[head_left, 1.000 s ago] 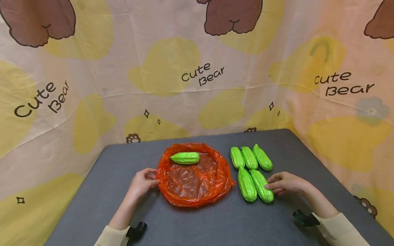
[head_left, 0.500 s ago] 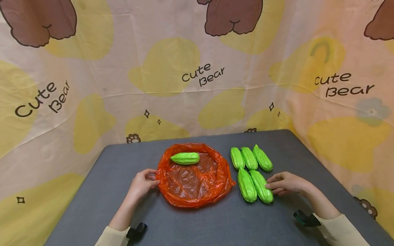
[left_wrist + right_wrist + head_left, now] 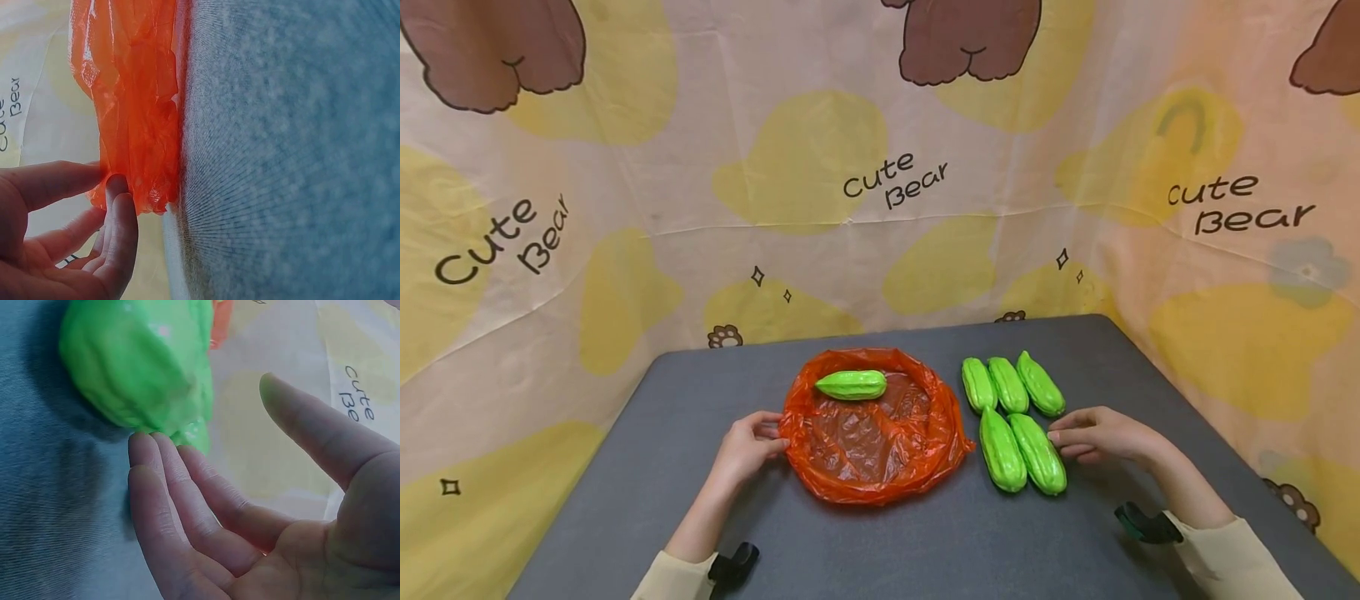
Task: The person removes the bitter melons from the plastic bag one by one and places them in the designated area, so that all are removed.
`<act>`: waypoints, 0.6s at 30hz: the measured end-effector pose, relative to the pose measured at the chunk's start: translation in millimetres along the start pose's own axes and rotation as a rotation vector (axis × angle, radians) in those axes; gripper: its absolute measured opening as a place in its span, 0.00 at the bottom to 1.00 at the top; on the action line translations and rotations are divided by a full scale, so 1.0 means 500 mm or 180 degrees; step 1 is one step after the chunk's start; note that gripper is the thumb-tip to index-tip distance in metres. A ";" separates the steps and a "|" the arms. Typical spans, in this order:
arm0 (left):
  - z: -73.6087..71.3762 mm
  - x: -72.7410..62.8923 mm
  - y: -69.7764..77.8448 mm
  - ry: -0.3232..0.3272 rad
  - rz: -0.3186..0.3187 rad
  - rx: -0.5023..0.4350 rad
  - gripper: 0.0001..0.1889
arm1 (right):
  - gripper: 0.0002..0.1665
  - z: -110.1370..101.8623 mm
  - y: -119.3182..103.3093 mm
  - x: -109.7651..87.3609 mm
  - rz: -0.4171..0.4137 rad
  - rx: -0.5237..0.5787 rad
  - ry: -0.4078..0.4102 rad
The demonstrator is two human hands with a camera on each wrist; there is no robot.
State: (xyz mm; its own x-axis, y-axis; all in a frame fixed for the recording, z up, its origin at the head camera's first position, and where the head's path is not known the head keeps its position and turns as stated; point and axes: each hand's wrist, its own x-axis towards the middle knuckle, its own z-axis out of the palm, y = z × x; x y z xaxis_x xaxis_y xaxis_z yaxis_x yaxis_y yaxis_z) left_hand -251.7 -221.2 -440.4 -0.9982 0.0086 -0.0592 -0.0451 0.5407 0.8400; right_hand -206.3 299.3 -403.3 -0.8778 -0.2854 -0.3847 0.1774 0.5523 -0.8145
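Observation:
In the head view my left hand holds the left edge of an orange-red plastic bag, which is spread into a round, wide mouth. The left wrist view shows thumb and fingertips pinching the bag at its end. One bright green ribbed gourd lies inside, near the far rim. My right hand is beside the nearest right gourd, fingers extended. In the right wrist view the thumb stands well apart, and the fingertips reach the gourd's lower edge; contact is hard to tell.
Several more gourds lie right of the bag: a far row of three, including the tilted one, and two nearer, including the left one. All rest on a grey table. A printed cloth hangs behind and at the sides.
My right hand has shifted slightly away toward the far side, its fingers rising off the near gourd's side. The left hand, bag and gourds stay practically in place.

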 end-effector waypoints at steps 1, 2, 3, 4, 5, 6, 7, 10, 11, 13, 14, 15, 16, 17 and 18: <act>0.000 0.000 0.000 -0.0001 -0.0003 0.0007 0.21 | 0.35 -0.001 -0.004 0.000 -0.0011 0.0003 -0.0001; 0.000 0.000 0.000 0.0001 -0.0009 0.0012 0.22 | 0.35 -0.002 -0.008 0.001 -0.0024 0.0004 -0.0007; 0.000 0.000 0.001 -0.0002 -0.0014 0.0016 0.22 | 0.35 -0.004 -0.011 0.002 -0.0037 0.0019 -0.0009; 0.000 -0.001 0.001 -0.0001 -0.0022 0.0017 0.22 | 0.35 -0.006 -0.015 0.003 -0.0066 0.0024 -0.0024; 0.000 -0.001 0.001 -0.0004 -0.0029 0.0013 0.22 | 0.35 -0.007 -0.019 0.004 -0.0084 0.0029 -0.0026; 0.000 -0.002 0.001 -0.0001 -0.0031 0.0009 0.22 | 0.35 -0.008 -0.023 0.006 -0.0093 0.0021 -0.0023; 0.001 -0.002 0.001 -0.0003 -0.0032 0.0003 0.22 | 0.36 -0.009 -0.026 0.007 -0.0102 0.0014 -0.0012; 0.002 -0.002 0.002 -0.0010 -0.0026 -0.0014 0.22 | 0.38 -0.011 -0.037 0.011 -0.0105 -0.0009 0.0025; 0.002 -0.001 0.002 -0.0010 -0.0024 -0.0016 0.22 | 0.38 -0.011 -0.040 0.013 -0.0107 -0.0020 0.0039; 0.002 -0.001 0.001 -0.0010 -0.0020 -0.0010 0.22 | 0.38 -0.011 -0.046 0.016 -0.0106 -0.0021 0.0052; 0.002 -0.001 0.001 -0.0008 -0.0019 -0.0006 0.22 | 0.38 -0.011 -0.049 0.019 -0.0105 -0.0012 0.0058; 0.002 -0.001 0.000 -0.0004 -0.0016 -0.0002 0.22 | 0.38 -0.011 -0.052 0.021 -0.0108 -0.0009 0.0061; 0.002 -0.001 0.000 0.0005 -0.0015 0.0001 0.22 | 0.37 -0.011 -0.055 0.023 -0.0112 -0.0008 0.0062; 0.001 -0.001 0.000 0.0008 -0.0017 0.0005 0.22 | 0.37 -0.011 -0.058 0.025 -0.0120 -0.0009 0.0063; 0.001 -0.002 0.000 0.0008 -0.0017 0.0008 0.22 | 0.36 -0.010 -0.061 0.028 -0.0127 -0.0005 0.0062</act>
State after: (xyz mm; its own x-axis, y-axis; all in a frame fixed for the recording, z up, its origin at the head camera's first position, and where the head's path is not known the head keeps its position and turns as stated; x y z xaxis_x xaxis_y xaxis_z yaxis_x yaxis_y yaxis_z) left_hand -250.8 -220.8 -440.8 -0.9980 0.0036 -0.0625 -0.0505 0.5429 0.8383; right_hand -226.1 282.3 -381.5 -0.8927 -0.2918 -0.3433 0.1414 0.5420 -0.8284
